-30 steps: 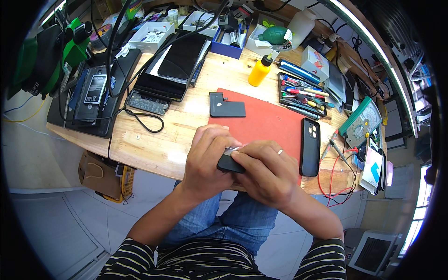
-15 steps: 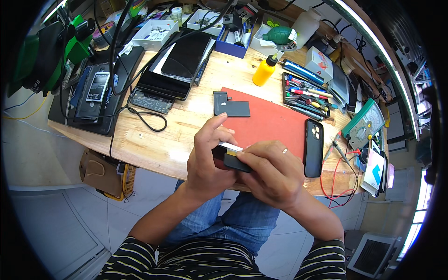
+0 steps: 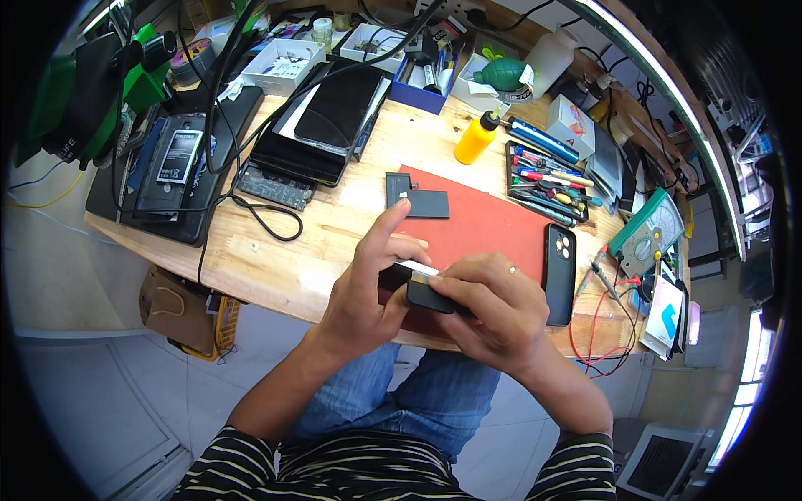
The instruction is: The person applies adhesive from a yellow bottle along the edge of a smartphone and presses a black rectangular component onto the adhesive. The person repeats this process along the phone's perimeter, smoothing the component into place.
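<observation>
Between my two hands, above the front edge of the bench, is a flat black piece (image 3: 429, 299) that looks like a phone battery. A white strip and a small yellowish tab show at its upper edge. My left hand (image 3: 355, 292) grips it from the left, index finger raised off it. The thumb and fingertips of my right hand (image 3: 497, 309) pinch it by the tab; the palms hide its lower part. Beyond them an L-shaped black phone battery (image 3: 428, 204) lies at the left edge of a red mat (image 3: 493, 213). A black phone case (image 3: 559, 271) rests right of the mat.
A yellow bottle (image 3: 475, 140) stands behind the mat, beside a tray of pens and tools (image 3: 547, 179). Stacked phones and tablets (image 3: 341, 108) sit at the left under looping black cables. A green multimeter (image 3: 647, 234) with red and black leads is at the right.
My view has shifted slightly, so the bench sits a little lower in it. Both hands keep hold of the black piece, with the left thumb moved slightly along it.
</observation>
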Tool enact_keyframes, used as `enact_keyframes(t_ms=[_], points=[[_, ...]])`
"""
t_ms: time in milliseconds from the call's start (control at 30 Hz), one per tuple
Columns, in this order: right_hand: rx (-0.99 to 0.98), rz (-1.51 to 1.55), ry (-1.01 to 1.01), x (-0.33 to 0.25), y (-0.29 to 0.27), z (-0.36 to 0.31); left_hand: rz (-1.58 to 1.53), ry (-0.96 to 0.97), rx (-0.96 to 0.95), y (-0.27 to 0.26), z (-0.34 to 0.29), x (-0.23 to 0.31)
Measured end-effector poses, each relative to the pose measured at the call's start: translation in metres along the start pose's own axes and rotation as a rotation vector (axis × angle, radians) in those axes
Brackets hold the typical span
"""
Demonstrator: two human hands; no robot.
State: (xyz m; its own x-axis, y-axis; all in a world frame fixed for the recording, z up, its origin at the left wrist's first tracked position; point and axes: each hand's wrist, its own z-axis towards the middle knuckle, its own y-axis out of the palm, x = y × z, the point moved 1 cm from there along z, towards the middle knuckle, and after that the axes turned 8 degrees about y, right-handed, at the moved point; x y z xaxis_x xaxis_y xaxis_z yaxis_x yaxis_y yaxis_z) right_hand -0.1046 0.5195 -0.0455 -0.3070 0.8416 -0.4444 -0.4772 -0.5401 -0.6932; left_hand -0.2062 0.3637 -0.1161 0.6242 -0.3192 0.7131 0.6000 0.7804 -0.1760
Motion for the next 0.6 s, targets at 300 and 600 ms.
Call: enact_keyframes(t_ms=[300,600], points=[[0.186,0.293,0.636,0.067,-0.027,0.026,0.045,0.018,-0.003,0.003,0.000,0.000],[-0.072,0.177,0.818,0.151,-0.001,0.074,0.056,0.021,0.005,0.004,0.000,-0.001]])
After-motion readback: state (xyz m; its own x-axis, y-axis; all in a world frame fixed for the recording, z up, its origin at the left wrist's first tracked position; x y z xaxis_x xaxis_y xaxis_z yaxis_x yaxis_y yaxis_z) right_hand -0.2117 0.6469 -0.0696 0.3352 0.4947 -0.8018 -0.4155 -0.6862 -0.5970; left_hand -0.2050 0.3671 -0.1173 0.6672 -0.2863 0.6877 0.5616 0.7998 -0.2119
